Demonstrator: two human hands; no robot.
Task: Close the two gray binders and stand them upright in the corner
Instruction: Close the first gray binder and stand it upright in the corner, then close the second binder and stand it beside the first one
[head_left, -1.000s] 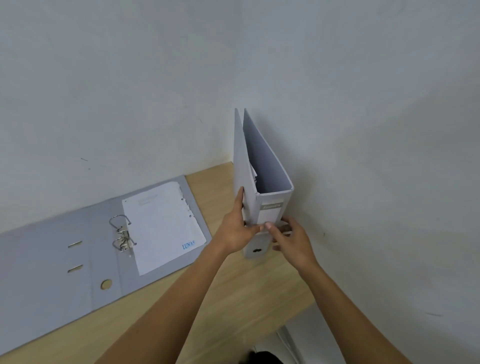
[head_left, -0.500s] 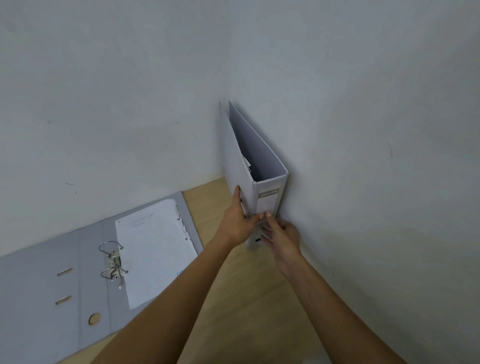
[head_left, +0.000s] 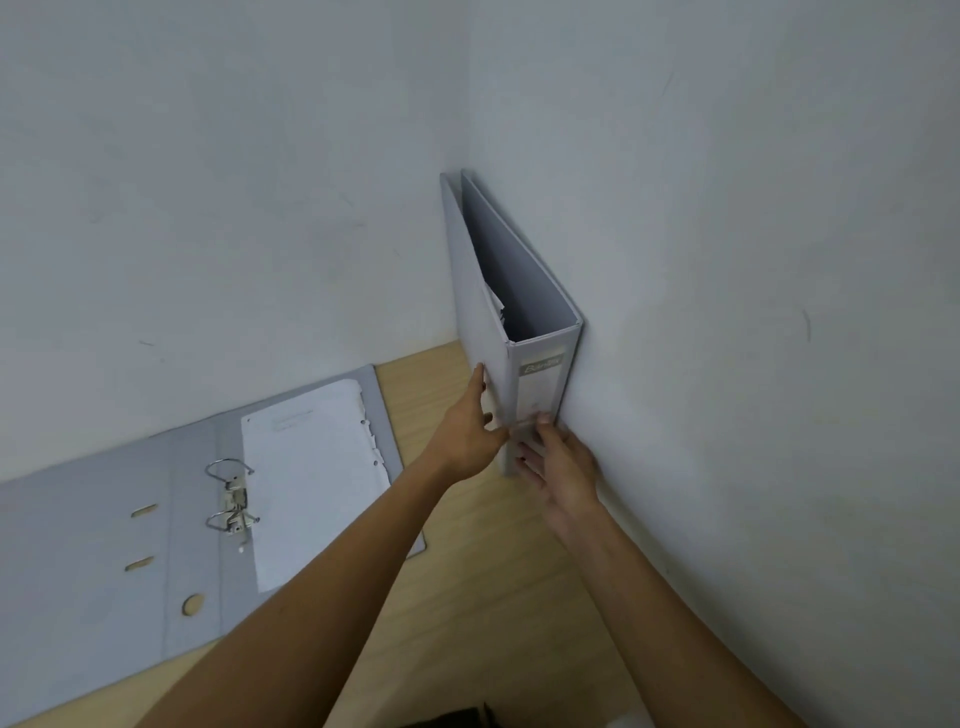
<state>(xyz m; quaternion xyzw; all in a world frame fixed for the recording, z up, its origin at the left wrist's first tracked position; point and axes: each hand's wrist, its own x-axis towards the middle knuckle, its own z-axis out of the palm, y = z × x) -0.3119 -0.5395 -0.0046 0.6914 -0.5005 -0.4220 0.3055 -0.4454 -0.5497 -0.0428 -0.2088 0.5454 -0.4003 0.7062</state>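
Note:
A closed gray binder (head_left: 540, 332) stands upright in the corner, its right cover against the right wall and its labelled spine facing me. My left hand (head_left: 470, 431) presses flat on its left cover near the spine. My right hand (head_left: 558, 465) holds the lower part of the spine, fingers on the front edge. A second gray binder (head_left: 130, 530) lies open flat on the wooden table to the left, with its metal ring mechanism (head_left: 231, 499) open and a stack of white paper (head_left: 311, 478) on its right half.
The wooden table (head_left: 467, 597) meets white walls behind and on the right (head_left: 753, 312). A dark object shows at the bottom edge (head_left: 457, 719).
The upright binder has been pushed back and right until it rests against the right wall. Both hands stayed on it. The view shifted slightly.

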